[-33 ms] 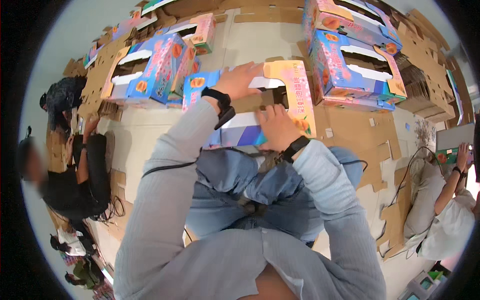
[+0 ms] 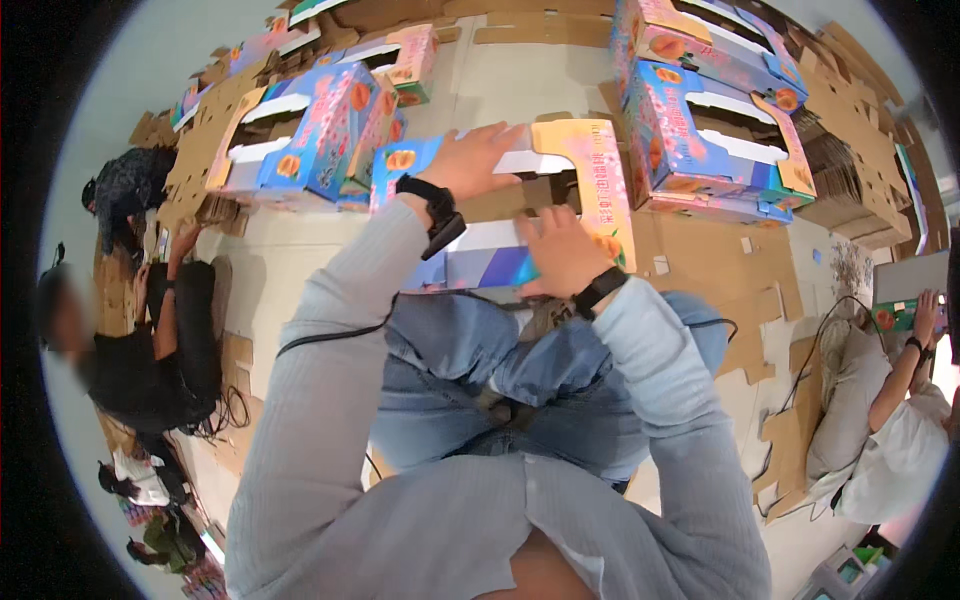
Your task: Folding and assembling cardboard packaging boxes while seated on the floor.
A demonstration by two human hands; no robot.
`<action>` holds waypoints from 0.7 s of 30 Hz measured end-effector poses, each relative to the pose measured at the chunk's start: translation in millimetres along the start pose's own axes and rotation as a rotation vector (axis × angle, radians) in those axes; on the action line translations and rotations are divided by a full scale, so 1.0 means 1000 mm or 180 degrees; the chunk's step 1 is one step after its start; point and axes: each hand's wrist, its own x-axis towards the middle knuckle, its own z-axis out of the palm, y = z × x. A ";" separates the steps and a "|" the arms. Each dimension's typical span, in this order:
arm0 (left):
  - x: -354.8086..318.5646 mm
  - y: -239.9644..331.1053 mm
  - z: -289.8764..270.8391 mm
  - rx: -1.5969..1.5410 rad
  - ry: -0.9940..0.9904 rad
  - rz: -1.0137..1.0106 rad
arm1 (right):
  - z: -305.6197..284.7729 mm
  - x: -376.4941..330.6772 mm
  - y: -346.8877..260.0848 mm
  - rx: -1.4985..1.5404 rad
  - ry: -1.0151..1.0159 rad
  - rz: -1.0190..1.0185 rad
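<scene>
In front of my knees sits a printed cardboard carton [image 2: 590, 180], blue on its left part and yellow-pink on the right, with fruit pictures and a wide opening in its top. My left hand [image 2: 478, 163] lies across the far edge of that opening, fingers stretched out to the right. On the near right part of the top rests my right hand [image 2: 565, 250], its fingers spread over the near edge of the opening and its thumb toward the front side. Brown cardboard shows inside the carton. Both wrists wear black bands.
Similar cartons stand at the far left [image 2: 310, 130] and far right [image 2: 700, 130]. Stacks of flat cardboard [image 2: 850, 150] lie beyond them. A cardboard sheet [image 2: 710, 260] covers floor to my right. People sit on both sides, one in black [image 2: 150, 370], another in white [image 2: 895, 460].
The right hand's fingers have spread slightly on the carton top. The left hand keeps its place on the far edge; the whole view has shifted a little.
</scene>
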 end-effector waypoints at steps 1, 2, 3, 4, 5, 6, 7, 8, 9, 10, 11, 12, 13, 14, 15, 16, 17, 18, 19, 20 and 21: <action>-0.014 -0.010 -0.007 0.0211 0.0358 0.0116 | -0.005 0.000 0.007 0.0497 -0.0085 -0.0038; -0.029 -0.022 -0.015 -0.0135 0.0377 0.0109 | -0.009 0.001 0.012 0.0725 0.0083 0.0052; -0.049 -0.033 -0.021 -0.0110 0.0365 0.0053 | -0.014 0.002 0.017 0.0868 0.0231 0.0161; -0.070 -0.043 -0.027 -0.0259 0.0552 0.0021 | -0.021 0.003 0.026 0.0845 0.0394 0.0252; -0.090 -0.052 -0.032 -0.0416 0.0719 -0.0017 | -0.028 0.003 0.035 0.0734 0.0436 0.0467; -0.111 -0.061 -0.037 -0.0410 0.0763 -0.0047 | -0.038 -0.001 0.047 0.0644 0.0585 0.0347; -0.132 -0.067 -0.041 -0.0526 0.0579 -0.0323 | -0.048 -0.007 0.058 0.0470 0.0644 0.0354; -0.150 -0.071 -0.044 -0.0656 0.0326 -0.0632 | -0.056 -0.015 0.067 0.0517 0.0606 0.0325; -0.166 -0.075 -0.046 -0.0661 0.0403 -0.0605 | -0.064 -0.023 0.076 0.0733 0.0246 0.0564; -0.179 -0.079 -0.049 -0.0958 -0.0313 -0.1178 | -0.070 -0.029 0.083 0.0986 0.0001 0.0743; -0.189 -0.083 -0.050 -0.1247 -0.0960 -0.1648 | -0.074 -0.030 0.089 0.0911 -0.0113 0.0807; -0.192 -0.084 -0.048 -0.1268 -0.1021 -0.1724 | -0.075 -0.029 0.093 0.0687 -0.1051 0.1050; -0.193 -0.083 -0.044 -0.1279 -0.1367 -0.1973 | -0.074 -0.028 0.096 0.0368 -0.2020 0.1398; -0.193 -0.084 -0.042 -0.1285 -0.1749 -0.2251 | -0.073 -0.030 0.099 0.0906 -0.2198 0.1519; -0.193 -0.084 -0.039 -0.1276 -0.1703 -0.2216 | -0.070 -0.028 0.100 0.0885 -0.2156 0.1458; -0.190 -0.082 -0.035 -0.1829 -0.1927 -0.2188 | -0.065 -0.026 0.100 0.1061 -0.2228 0.1414; -0.187 -0.080 -0.032 -0.2453 -0.2130 -0.2108 | -0.061 -0.025 0.101 0.1229 -0.2282 0.1373; -0.186 -0.076 -0.029 -0.2443 -0.1976 -0.2258 | -0.057 -0.027 0.100 0.1213 -0.2259 0.1386; -0.185 -0.076 -0.029 -0.2363 -0.1904 -0.2291 | -0.053 -0.029 0.098 0.1587 -0.2023 0.1149; -0.186 -0.074 -0.030 -0.2386 -0.1796 -0.2165 | -0.053 -0.032 0.098 0.2059 -0.1836 0.0817; -0.187 -0.074 -0.033 -0.2428 -0.1712 -0.2092 | -0.058 -0.035 0.100 0.1925 -0.1769 0.0906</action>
